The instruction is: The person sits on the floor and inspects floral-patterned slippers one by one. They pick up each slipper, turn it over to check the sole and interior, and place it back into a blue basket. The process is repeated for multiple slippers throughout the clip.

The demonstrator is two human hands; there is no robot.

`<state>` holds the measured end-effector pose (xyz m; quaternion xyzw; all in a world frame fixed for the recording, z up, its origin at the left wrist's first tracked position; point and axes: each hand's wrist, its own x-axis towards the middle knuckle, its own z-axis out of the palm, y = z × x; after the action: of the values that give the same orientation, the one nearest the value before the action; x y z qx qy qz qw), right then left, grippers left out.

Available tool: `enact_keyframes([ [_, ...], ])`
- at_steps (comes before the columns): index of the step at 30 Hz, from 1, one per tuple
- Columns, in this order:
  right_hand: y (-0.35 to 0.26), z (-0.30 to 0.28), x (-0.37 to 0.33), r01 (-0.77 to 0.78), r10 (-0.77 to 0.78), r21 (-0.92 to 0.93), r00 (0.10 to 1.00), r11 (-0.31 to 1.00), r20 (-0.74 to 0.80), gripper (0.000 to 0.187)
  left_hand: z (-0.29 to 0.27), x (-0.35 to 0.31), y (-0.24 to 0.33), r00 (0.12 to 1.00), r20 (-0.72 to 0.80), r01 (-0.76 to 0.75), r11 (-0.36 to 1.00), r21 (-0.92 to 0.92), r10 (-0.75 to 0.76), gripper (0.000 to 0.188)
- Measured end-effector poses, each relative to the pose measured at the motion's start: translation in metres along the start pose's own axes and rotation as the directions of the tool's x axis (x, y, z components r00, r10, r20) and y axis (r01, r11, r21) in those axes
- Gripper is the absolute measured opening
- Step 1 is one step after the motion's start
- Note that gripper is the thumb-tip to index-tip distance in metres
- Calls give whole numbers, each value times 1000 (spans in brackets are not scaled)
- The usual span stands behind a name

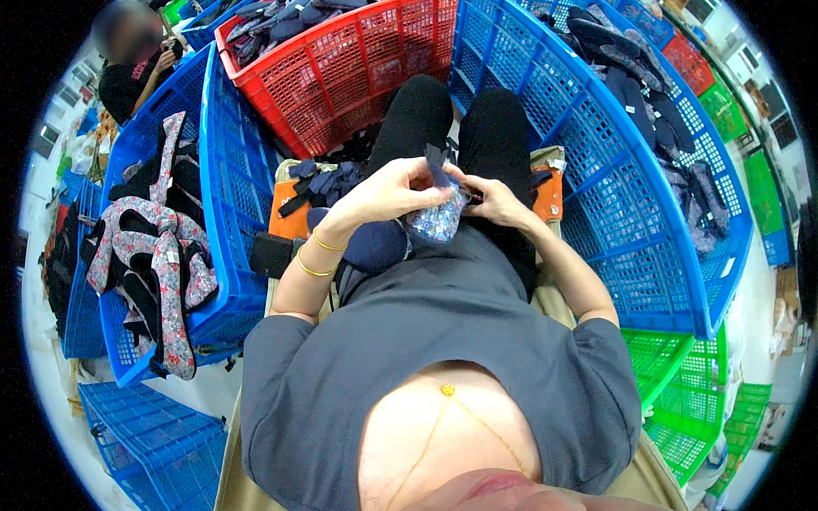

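Both hands meet above my lap at a small padded fabric piece (437, 221) with a blue and white speckled pattern. A short black strap sticks up from its top. My left hand (394, 194) is closed, pinching the piece by its upper edge between thumb and fingers. My right hand (498, 203) is closed at the piece's right edge, with its fingertips partly hidden. Against my left forearm, next to the speckled part, rests a rounded navy padded piece (375, 247); I cannot tell whether the two are joined.
A blue crate (243, 196) at the left holds floral padded pieces (153, 234). Ahead is a red crate (341, 81), and a tall blue crate (588, 170) stands at the right. Navy scraps (328, 183) lie by my left knee. Another person (128, 85) is at far left.
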<state>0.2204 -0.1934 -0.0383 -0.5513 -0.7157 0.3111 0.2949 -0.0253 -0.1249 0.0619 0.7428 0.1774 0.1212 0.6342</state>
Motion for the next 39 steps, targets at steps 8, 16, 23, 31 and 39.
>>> enact_keyframes([
  [8, -51, -66, -22, -56, 5, -144, 943, 988, -332, 39, 2, -1, 8, 784, -249, -403, 772, 492, 568, 14],
  [16, -120, -52, -36, 57, -71, -59, 959, 997, -274, 35, 2, 0, 2, 923, -240, -352, 914, -201, 303, 27],
  [23, -134, -52, -27, 95, -131, -189, 974, 977, -186, 36, 2, 1, 3, 955, -197, -274, 917, -289, 223, 28],
  [31, -154, -60, -22, 114, -149, -354, 986, 928, -72, 35, 7, 2, 3, 967, -184, -220, 938, -266, 175, 29],
  [39, -155, -59, -18, 172, -174, -239, 985, 956, 12, 35, 12, 5, -3, 987, -102, -147, 942, -303, 122, 29],
])
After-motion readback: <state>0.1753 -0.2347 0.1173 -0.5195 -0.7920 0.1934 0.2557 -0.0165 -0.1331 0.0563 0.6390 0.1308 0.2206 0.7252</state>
